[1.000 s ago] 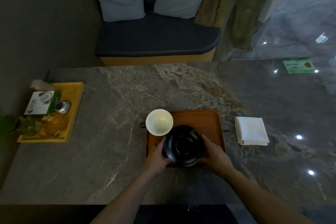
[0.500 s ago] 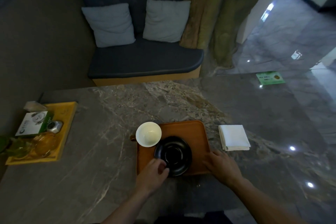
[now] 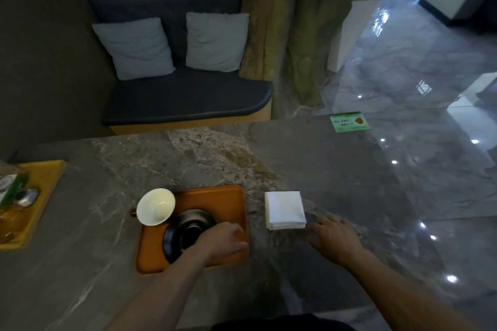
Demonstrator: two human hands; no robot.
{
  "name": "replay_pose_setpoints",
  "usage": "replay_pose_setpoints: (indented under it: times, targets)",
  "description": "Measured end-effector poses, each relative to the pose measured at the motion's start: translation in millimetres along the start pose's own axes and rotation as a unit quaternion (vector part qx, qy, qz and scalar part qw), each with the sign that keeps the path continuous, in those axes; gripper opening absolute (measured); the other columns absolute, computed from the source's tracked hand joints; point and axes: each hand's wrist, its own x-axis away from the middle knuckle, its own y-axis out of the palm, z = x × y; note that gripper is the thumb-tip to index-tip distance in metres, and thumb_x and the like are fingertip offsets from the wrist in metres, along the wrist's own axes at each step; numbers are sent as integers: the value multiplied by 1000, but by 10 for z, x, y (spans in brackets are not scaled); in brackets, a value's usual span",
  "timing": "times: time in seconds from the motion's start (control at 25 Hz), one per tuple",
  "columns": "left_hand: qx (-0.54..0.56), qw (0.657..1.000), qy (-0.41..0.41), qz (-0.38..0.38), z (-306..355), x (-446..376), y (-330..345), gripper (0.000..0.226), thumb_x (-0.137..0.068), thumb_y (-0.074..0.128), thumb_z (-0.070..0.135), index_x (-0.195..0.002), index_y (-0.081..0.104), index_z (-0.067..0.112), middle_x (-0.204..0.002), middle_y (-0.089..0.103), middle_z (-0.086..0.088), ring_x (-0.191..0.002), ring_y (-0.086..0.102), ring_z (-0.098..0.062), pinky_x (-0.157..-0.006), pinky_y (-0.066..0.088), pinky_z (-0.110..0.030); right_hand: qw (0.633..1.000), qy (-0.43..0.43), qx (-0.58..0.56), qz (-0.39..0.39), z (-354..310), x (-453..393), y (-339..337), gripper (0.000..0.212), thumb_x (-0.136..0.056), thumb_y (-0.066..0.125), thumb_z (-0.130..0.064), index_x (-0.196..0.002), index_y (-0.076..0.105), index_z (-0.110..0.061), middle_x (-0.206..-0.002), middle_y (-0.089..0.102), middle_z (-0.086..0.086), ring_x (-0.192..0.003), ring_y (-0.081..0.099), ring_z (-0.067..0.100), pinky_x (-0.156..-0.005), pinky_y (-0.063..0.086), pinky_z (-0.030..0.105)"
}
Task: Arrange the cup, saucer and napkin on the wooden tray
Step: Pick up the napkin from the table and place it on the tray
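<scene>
Dim room: marble table (image 3: 309, 158), cushioned bench (image 3: 185, 97), glossy floor (image 3: 419, 62).

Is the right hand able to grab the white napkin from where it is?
Probably yes. The right hand lies open on the table just in front of the folded napkin, fingers pointing at it, with only bare marble between them. The left hand is busy at the saucer.

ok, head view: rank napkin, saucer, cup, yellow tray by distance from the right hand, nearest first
From the right hand:
1. Napkin, just ahead-left on the table.
2. Saucer, left, on the wooden tray, under the left hand.
3. Cup, tray's far-left corner.
4. Yellow tray, table's far left edge.
</scene>
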Motion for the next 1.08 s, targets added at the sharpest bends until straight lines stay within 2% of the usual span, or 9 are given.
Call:
replay_pose_setpoints:
  times: [0.16, 0.32, 0.52, 0.68, 0.84, 0.96, 1.08]
  targets:
    - [-47, 996, -24, -66, 348, -245, -168, 44, -87, 61, 50, -120, 58, 22, -127, 59, -4, -113, 56, -23, -95, 48, -42, 1000, -10, 9, -21, 316, -106, -114, 42, -96, 36, -48, -128, 54, -27, -133, 54, 5, -121, 47, 25, -99, 38, 44]
    - [-74, 994, -29, -81, 552, -463, -307, 41, -88, 61, 42, -121, 56, 18, -121, 60, -7, -107, 57, -25, -90, 50, -42, 999, -23, -6, -37, 386, -267, -188, 42, -95, 40, -49, -128, 55, -27, -132, 55, 5, -121, 47, 24, -99, 38, 43]
    - [-81, 991, -23, -106, 608, -783, -423, 41, -88, 62, 43, -120, 57, 17, -119, 61, -8, -102, 57, -25, -82, 47, -37, 997, -18, -35, -60, 337, -584, -251, 50, -94, 44, -51, -140, 43, -30, -138, 50, 7, -128, 43, 28, -105, 36, 49]
    - [-73, 995, -31, -68, 597, -1036, -507, 47, -84, 64, 47, -122, 54, 20, -124, 58, -8, -108, 55, -26, -84, 50, -40, 994, 14, -92, -52, 266, -868, -235, 62, -88, 57, -48, -142, 36, -26, -144, 46, 5, -129, 43, 28, -106, 36, 51]
    - [-48, 997, -42, -49, 586, -1199, -488, 68, -80, 67, 52, -135, 42, 22, -135, 48, -9, -120, 49, -31, -90, 49, -45, 993, 15, -100, -53, 191, -1099, -188, 82, -80, 68, -50, -146, 24, -30, -146, 41, 4, -131, 41, 29, -106, 35, 54]
    - [-44, 998, -24, -23, 639, -1264, -405, 63, -80, 68, 49, -132, 44, 22, -133, 48, -9, -120, 47, -31, -90, 47, -43, 991, 5, -117, -57, 183, -1210, -127, 85, -78, 70, -51, -146, 23, -33, -146, 40, 4, -131, 39, 29, -106, 35, 54]
    - [-32, 999, -10, -3, 660, -1295, -321, 57, -82, 70, 41, -128, 44, 20, -130, 47, -9, -116, 48, -29, -83, 44, -39, 990, 1, -125, -66, 163, -1265, -96, 80, -77, 73, -47, -143, 31, -31, -141, 42, 3, -129, 39, 27, -105, 38, 53]
